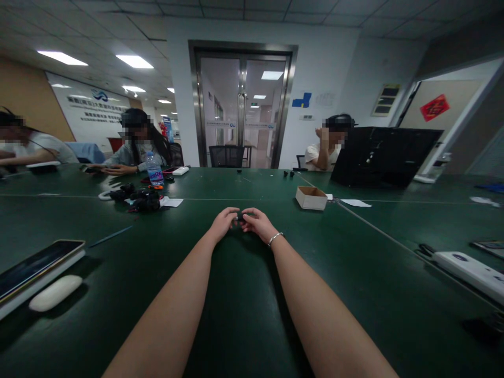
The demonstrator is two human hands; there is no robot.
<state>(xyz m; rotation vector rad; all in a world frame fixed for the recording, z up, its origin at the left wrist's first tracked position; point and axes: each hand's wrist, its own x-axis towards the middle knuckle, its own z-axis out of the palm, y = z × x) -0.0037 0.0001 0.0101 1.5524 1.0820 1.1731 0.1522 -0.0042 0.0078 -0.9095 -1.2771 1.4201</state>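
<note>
Both my hands meet over the dark green table (244,294), their fingertips almost touching. Between them is a small black object (240,217) with a shiny bit at its left side; it is too small to name. My right hand (260,224), with a silver bracelet at the wrist, pinches this object between thumb and fingers. From the other side, my left hand (222,224) has its thumb and fingers closed at the object's left end. The fingers partly cover the object.
An open cardboard box (311,198) stands right of my hands. Black gear (144,198) and a water bottle (154,169) are left. Nearer lie a phone (37,268) and a white oval case (55,293). A power strip (472,270) and monitor (384,157) are right. Several people sit around.
</note>
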